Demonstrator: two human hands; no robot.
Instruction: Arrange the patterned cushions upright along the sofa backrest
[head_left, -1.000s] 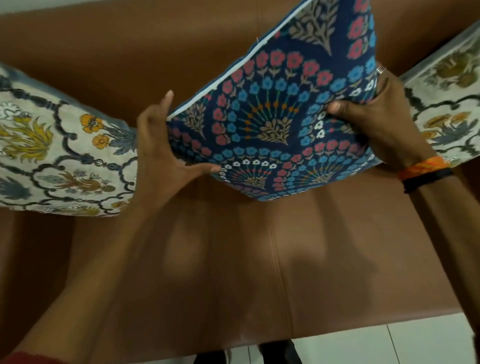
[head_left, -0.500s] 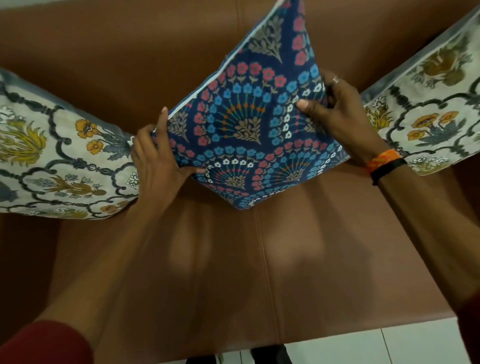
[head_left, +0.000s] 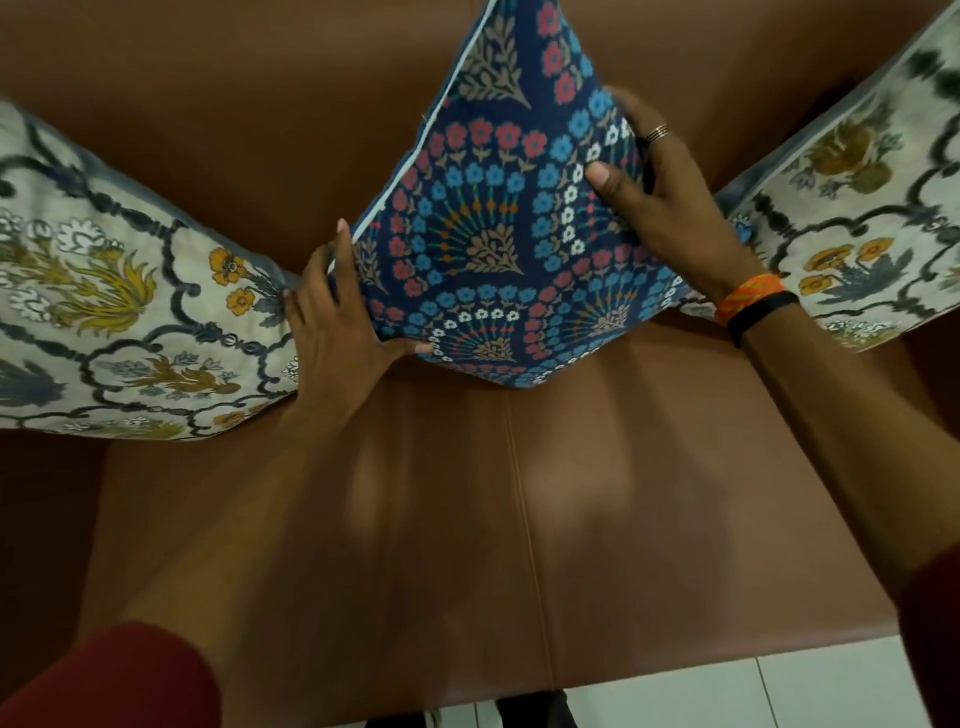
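You stand in front of the sofa (head_left: 649, 493); its seat lies below you and the backrest (head_left: 234, 130) rises behind it. One cushion (head_left: 493, 223) is in the middle, against the backrest, with its lower corner on the seat. Your left hand (head_left: 337, 322) is on its left edge and your right hand (head_left: 670, 208) is on its right side. A second cushion (head_left: 114, 312) leans at the left, touching your left hand. A third cushion (head_left: 857, 208) leans at the right, just behind your right wrist. The floor (head_left: 779, 691) lies before the seat.
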